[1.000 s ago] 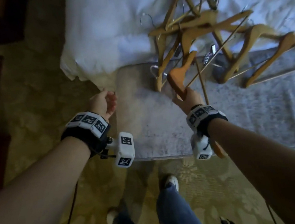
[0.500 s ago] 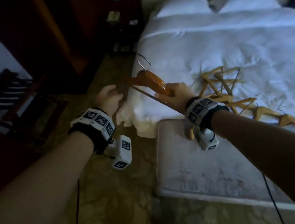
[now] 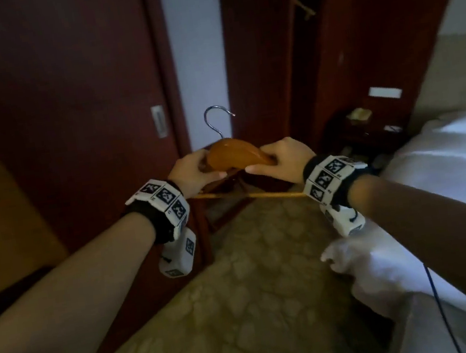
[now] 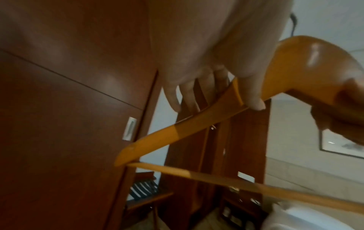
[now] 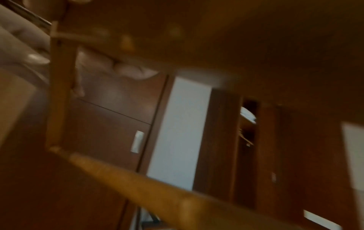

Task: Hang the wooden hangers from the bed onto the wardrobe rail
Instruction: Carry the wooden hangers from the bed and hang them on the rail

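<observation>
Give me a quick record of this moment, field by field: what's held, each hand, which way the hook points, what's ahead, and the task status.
held item: wooden hanger, carried level in front of the body
left hand: grips the hanger's left shoulder
right hand: grips the hanger's right shoulder
hook: metal, pointing up, free of any rail
ahead: dark wooden wardrobe, opening visible
beside: bed with white bedding, on the right
status: hanger not yet hung

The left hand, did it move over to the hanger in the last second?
Yes. The left hand now grips the wooden hanger opposite the right hand; before, it hung free beside the bed.
</observation>
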Tool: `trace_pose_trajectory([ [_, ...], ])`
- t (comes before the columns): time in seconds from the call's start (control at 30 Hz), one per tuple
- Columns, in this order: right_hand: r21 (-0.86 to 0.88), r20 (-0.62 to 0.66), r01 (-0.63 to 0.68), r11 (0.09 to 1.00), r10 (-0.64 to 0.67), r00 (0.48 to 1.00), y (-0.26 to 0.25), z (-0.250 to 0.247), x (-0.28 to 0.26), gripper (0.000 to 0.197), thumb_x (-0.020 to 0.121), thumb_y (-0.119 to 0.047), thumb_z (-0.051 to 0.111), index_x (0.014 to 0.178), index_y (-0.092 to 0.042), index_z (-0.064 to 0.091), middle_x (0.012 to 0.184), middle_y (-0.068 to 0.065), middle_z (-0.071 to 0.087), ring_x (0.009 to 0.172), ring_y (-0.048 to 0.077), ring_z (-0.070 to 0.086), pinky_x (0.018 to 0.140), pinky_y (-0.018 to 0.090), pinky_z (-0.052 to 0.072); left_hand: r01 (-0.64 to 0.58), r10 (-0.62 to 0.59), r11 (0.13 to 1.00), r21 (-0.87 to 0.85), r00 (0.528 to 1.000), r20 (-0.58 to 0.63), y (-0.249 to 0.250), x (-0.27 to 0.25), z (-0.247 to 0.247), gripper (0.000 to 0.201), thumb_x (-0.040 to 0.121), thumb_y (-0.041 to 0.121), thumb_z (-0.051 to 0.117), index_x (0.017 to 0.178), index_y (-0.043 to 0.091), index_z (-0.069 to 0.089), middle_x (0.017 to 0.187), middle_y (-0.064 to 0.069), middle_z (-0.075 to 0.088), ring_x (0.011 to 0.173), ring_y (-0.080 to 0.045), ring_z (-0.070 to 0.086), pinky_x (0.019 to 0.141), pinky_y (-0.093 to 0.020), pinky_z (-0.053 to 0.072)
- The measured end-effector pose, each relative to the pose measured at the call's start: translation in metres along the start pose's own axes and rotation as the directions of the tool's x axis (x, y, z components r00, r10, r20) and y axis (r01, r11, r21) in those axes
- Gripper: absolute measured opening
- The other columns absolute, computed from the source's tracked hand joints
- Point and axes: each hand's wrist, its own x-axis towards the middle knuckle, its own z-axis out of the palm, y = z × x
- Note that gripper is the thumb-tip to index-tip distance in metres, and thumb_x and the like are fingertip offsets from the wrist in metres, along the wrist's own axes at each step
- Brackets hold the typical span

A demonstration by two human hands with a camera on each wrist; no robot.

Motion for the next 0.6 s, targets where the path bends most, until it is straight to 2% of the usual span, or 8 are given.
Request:
trace_pose_trajectory([
  [0.03, -0.030, -0.003, 0.051, 0.998, -0.051, 0.999, -0.021, 0.007, 0.021, 0.038, 0.085, -0.058, 0.051, 0.075, -0.022, 0.056, 0.058, -0.008, 0.047, 0.061, 0.015, 0.052, 0.062, 0.028, 0.039, 0.033, -0.033, 0.999, 0.015, 0.998, -0.056, -0.016, -0.004, -0.023, 0.040, 0.077, 0.022, 0.076, 0.112, 0.011, 0.061, 0.106, -0.004, 0.068, 0.099, -0.017, 0.063, 0.092, -0.034, 0.048],
  [0.1, -0.027, -0.017, 0.117, 0.993, -0.117, 0.993, -0.061, 0.022, 0.063, 0.044, 0.086, -0.058, 0.050, 0.098, -0.017, 0.061, 0.072, -0.003, 0.056, 0.072, 0.018, 0.054, 0.065, 0.027, 0.039, 0.094, -0.095, 0.995, -0.011, 0.980, -0.173, -0.046, -0.017, -0.066, 0.035, 0.075, 0.023, 0.077, 0.104, 0.011, 0.062, 0.101, -0.002, 0.068, 0.096, -0.016, 0.063, 0.092, -0.035, 0.048],
  [0.2, 0.116, -0.115, 0.208, 0.971, -0.195, 0.974, -0.111, 0.056, 0.122, 0.046, 0.088, -0.048, 0.055, 0.121, -0.015, 0.055, 0.111, 0.006, 0.060, 0.101, 0.024, 0.058, 0.084, 0.033, 0.047, 0.182, -0.170, 0.983, 0.003, 0.923, -0.346, -0.083, -0.038, -0.118, 0.031, 0.076, 0.031, 0.076, 0.092, 0.013, 0.056, 0.086, 0.001, 0.063, 0.080, -0.013, 0.058, 0.070, -0.026, 0.045],
  [0.27, 0.200, -0.236, 0.295, 0.934, -0.247, 0.940, -0.156, 0.086, 0.161, 0.041, 0.090, -0.039, 0.057, 0.122, -0.013, 0.054, 0.121, 0.006, 0.053, 0.110, 0.025, 0.054, 0.092, 0.038, 0.046, 0.252, -0.244, 0.966, -0.047, 0.848, -0.471, -0.109, -0.052, -0.156, 0.032, 0.078, 0.031, 0.074, 0.089, 0.011, 0.051, 0.080, -0.004, 0.064, 0.074, -0.016, 0.059, 0.064, -0.026, 0.043],
  [0.33, 0.254, -0.268, 0.358, 0.899, -0.290, 0.919, -0.201, 0.111, 0.192, 0.033, 0.090, -0.037, 0.056, 0.114, -0.014, 0.057, 0.115, 0.004, 0.053, 0.103, 0.022, 0.054, 0.089, 0.038, 0.046, 0.315, -0.338, 0.939, -0.142, 0.757, -0.559, -0.130, -0.064, -0.189, 0.032, 0.081, 0.028, 0.072, 0.092, 0.008, 0.050, 0.079, -0.006, 0.066, 0.073, -0.019, 0.062, 0.066, -0.029, 0.047],
  [0.43, 0.361, -0.172, 0.451, 0.816, -0.417, 0.893, -0.271, 0.137, 0.232, 0.027, 0.091, -0.037, 0.055, 0.106, -0.015, 0.059, 0.098, -0.001, 0.057, 0.084, 0.013, 0.053, 0.080, 0.033, 0.048, 0.379, -0.457, 0.886, -0.268, 0.611, -0.646, -0.160, -0.082, -0.238, 0.033, 0.082, 0.028, 0.070, 0.101, 0.008, 0.052, 0.085, -0.003, 0.063, 0.075, -0.016, 0.062, 0.071, -0.033, 0.052],
  [0.53, 0.476, -0.037, 0.479, 0.737, -0.528, 0.849, -0.340, 0.153, 0.272, 0.030, 0.093, -0.040, 0.051, 0.107, -0.015, 0.060, 0.092, -0.004, 0.057, 0.085, 0.012, 0.054, 0.074, 0.028, 0.045, 0.361, -0.542, 0.835, -0.415, 0.415, -0.731, -0.184, -0.101, -0.288, 0.031, 0.081, 0.031, 0.070, 0.102, 0.016, 0.054, 0.095, -0.004, 0.065, 0.087, -0.021, 0.063, 0.084, -0.043, 0.053],
  [0.6, 0.556, 0.013, 0.482, 0.677, -0.587, 0.809, -0.384, 0.165, 0.290, 0.033, 0.094, -0.041, 0.048, 0.107, -0.014, 0.062, 0.096, -0.002, 0.061, 0.090, 0.014, 0.056, 0.077, 0.027, 0.044, 0.292, -0.565, 0.822, -0.489, 0.314, -0.763, -0.194, -0.114, -0.317, 0.028, 0.083, 0.026, 0.069, 0.102, 0.015, 0.052, 0.092, -0.003, 0.062, 0.084, -0.020, 0.062, 0.084, -0.043, 0.053],
])
